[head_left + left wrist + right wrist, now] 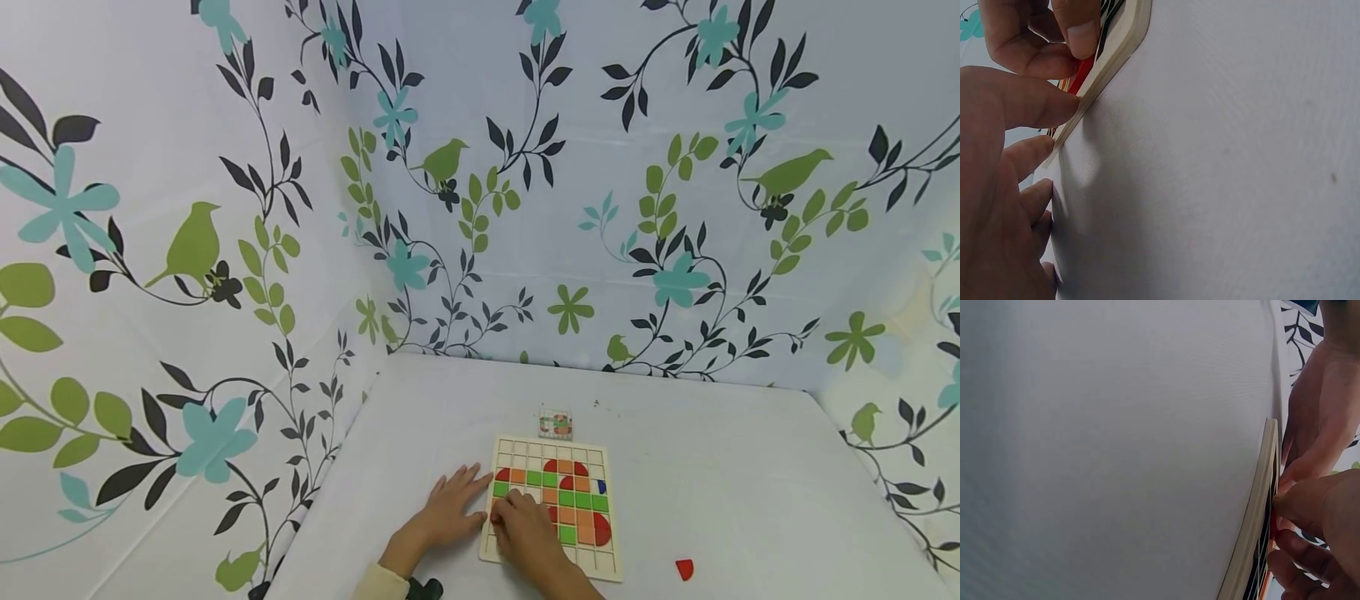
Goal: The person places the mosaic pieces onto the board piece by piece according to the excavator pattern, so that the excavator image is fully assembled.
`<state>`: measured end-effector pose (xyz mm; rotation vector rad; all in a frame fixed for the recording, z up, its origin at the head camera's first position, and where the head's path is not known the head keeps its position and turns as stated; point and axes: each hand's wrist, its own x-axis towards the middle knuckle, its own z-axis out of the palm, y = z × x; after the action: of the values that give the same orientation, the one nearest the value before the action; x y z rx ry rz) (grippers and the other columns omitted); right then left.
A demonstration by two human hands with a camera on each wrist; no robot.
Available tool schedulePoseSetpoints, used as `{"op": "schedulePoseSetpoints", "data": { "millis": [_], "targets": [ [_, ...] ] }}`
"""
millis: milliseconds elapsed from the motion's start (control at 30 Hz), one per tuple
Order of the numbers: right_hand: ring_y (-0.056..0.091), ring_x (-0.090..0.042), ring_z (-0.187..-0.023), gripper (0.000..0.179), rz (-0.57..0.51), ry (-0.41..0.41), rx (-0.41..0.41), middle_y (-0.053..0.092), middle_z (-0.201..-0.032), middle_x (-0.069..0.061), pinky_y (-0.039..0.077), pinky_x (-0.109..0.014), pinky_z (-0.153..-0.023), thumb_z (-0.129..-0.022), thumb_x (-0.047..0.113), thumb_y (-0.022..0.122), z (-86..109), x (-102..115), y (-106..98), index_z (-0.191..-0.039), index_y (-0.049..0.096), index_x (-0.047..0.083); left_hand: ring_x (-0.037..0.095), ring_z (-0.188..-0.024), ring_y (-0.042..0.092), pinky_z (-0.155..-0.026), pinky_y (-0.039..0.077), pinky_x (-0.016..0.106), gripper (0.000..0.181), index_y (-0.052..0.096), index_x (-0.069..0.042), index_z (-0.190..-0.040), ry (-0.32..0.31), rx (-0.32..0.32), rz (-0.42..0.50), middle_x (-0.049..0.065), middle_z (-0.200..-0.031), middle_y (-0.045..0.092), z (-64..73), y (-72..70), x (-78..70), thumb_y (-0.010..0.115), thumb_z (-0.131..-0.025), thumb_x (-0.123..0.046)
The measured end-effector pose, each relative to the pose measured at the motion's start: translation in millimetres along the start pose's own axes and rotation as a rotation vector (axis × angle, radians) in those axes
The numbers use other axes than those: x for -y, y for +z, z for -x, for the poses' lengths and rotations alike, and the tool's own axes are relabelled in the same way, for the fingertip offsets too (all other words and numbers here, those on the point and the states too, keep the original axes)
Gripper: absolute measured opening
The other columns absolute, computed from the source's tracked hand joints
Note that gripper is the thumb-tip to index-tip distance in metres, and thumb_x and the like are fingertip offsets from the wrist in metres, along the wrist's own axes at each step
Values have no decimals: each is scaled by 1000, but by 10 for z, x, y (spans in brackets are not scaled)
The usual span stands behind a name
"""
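A pale square grid board [547,568] lies on the white table with red, orange and green tiles and one small blue tile in it. My left hand [447,510] rests at the board's left edge, fingers spread, thumb and index finger touching the rim. Over the lower left of the grid, my right hand [527,533] pinches a red tile [1082,74], seen low against the board in both wrist views. The right hand covers part of the grid, and the red tile's full shape is hidden.
A small patterned card [555,424] stands just behind the board. One loose red quarter-round tile [684,569] lies on the table to the right. Cloth with birds, leaves and flowers hangs at the back [525,275] and sides.
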<state>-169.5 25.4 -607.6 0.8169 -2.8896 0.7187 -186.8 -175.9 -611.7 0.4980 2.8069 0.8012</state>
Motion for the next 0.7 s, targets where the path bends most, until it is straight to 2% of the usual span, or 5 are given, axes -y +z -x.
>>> {"op": "schedulePoseSetpoints", "data": {
  "millis": [167, 400, 700],
  "targets": [
    [48, -8, -80, 9, 0, 27, -7, 59, -94, 11, 35, -27, -67, -93, 19, 81, -1, 16, -10, -95, 73, 23, 45, -157, 30, -124, 19, 72, 63, 47, -18, -160, -4, 3, 0, 17, -169, 37, -14, 17, 7, 63, -101, -34],
    [44, -7, -80, 9, -45, 50, 23, 57, -91, 13, 34, -28, -70, -93, 21, 81, 6, 12, -18, -98, 74, 22, 45, -157, 31, -124, 20, 73, 63, 48, -18, -159, -9, 1, -7, 17, -169, 37, -25, 24, 8, 63, -100, -33],
    [48, -6, -81, 10, -13, 15, -10, 61, -92, 12, 36, -27, -69, -92, 20, 83, 22, 18, 5, -98, 75, 21, 48, -156, 29, -122, 18, 75, 63, 48, -14, -159, 2, -5, 11, 19, -169, 36, -30, 47, 41, 63, -100, -30]
  ]
}}
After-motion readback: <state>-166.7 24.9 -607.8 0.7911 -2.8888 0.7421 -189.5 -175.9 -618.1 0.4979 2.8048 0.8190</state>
